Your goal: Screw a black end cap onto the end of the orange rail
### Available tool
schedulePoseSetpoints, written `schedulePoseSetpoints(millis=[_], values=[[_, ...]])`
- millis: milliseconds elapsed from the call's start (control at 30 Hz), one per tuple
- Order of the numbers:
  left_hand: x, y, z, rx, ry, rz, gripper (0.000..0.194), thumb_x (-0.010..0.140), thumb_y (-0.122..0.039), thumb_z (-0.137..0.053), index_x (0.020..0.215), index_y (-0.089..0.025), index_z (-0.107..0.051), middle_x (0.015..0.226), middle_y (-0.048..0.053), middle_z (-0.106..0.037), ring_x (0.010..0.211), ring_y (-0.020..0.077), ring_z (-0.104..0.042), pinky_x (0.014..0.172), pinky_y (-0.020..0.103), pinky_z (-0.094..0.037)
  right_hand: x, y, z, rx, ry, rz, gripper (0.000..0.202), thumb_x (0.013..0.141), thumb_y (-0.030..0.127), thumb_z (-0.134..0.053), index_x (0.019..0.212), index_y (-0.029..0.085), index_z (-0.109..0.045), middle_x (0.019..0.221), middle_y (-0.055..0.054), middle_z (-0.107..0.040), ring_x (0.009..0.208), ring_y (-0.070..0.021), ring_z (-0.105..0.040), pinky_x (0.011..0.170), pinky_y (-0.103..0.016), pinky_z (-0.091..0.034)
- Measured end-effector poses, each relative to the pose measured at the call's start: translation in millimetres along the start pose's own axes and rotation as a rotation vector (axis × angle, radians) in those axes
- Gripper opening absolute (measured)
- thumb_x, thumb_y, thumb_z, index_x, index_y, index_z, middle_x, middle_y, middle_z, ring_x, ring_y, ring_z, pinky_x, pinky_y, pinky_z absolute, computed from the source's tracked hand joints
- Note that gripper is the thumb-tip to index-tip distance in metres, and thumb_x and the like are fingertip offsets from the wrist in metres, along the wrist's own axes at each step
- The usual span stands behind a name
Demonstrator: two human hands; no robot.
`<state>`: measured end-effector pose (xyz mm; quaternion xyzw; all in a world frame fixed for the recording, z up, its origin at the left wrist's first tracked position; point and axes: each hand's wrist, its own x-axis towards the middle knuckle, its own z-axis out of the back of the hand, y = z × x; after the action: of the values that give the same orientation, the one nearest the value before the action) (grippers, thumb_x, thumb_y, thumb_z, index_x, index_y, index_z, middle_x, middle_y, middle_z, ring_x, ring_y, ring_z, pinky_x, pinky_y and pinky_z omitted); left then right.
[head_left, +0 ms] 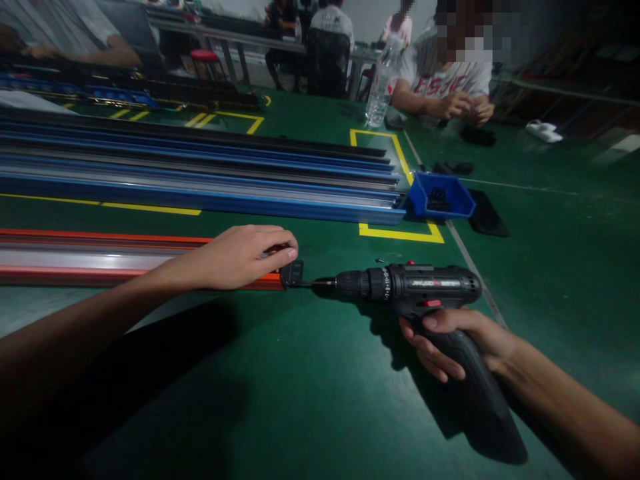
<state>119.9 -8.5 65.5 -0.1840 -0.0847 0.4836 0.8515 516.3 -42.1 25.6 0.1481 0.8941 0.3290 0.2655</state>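
Observation:
My right hand [450, 340] is wrapped round the handle of a black power drill [430, 283], which lies level and points left. Its thin bit reaches a small black bracket [295, 272] at the right end of an orange rail [110, 273]. Over that end rests my left hand [245, 257], its fingers curled round the rail and its thumb near the bracket. A tiny dark screw [380, 260] lies on the green table just above the drill's chuck.
Blue and black rails [250, 190] lie behind the orange one. Right of them are a blue bin [443, 195] with small black parts and a dark flat object [487, 213]. A plastic bottle [384, 83] stands farther back. People sit across the table [310, 400].

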Motion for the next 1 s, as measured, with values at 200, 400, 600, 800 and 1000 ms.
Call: schedulePoseSetpoints(millis=[200,400,600,800,1000], values=[[-0.2,1.1,-0.3,-0.004,-0.003,-0.002,0.046,0.105,-0.056,-0.038,0.11,-0.024,-0.071,0.107,0.004,-0.073,0.092,0.0214,-0.065,0.077,0.032,-0.042,0.0,-0.2,2.1,-0.005,0.003,0.0,0.026,0.09,0.031,-0.068,0.102,0.01,-0.076,0.073,0.0,-0.066,0.042,-0.0076,-0.057,0.055,-0.024,-0.057],[0.1,0.7,-0.1,0.004,-0.004,-0.004,0.045,0.105,-0.054,-0.038,0.109,-0.024,-0.07,0.106,0.004,-0.073,0.091,0.0211,-0.065,0.075,0.031,-0.041,0.1,-1.3,2.3,0.008,0.017,0.007,0.025,0.091,0.03,-0.066,0.103,0.009,-0.075,0.073,-0.001,-0.067,0.042,-0.0074,-0.058,0.056,-0.024,-0.059],[-0.2,1.2,-0.8,0.008,-0.005,-0.001,0.045,0.106,-0.055,-0.037,0.11,-0.024,-0.07,0.106,0.004,-0.072,0.092,0.0211,-0.065,0.075,0.031,-0.041,-0.2,-1.0,1.3,0.008,0.027,0.008,0.025,0.092,0.029,-0.065,0.105,0.009,-0.074,0.073,0.0,-0.067,0.045,-0.0067,-0.058,0.059,-0.023,-0.059],[-0.1,1.5,-0.8,0.003,-0.003,0.004,0.045,0.105,-0.055,-0.038,0.11,-0.024,-0.07,0.107,0.003,-0.072,0.092,0.0211,-0.065,0.076,0.031,-0.041,-0.2,-1.0,1.6,-0.002,0.041,0.014,0.024,0.093,0.028,-0.064,0.105,0.009,-0.073,0.072,0.001,-0.066,0.043,-0.0058,-0.055,0.058,-0.023,-0.058],[-0.4,1.9,-0.7,0.002,-0.002,-0.011,0.044,0.106,-0.055,-0.038,0.11,-0.024,-0.07,0.107,0.003,-0.072,0.092,0.0207,-0.065,0.075,0.031,-0.041,-0.6,-0.1,0.1,-0.002,0.042,0.019,0.023,0.094,0.028,-0.064,0.103,0.009,-0.073,0.07,0.001,-0.066,0.044,-0.0063,-0.056,0.058,-0.023,-0.059]])
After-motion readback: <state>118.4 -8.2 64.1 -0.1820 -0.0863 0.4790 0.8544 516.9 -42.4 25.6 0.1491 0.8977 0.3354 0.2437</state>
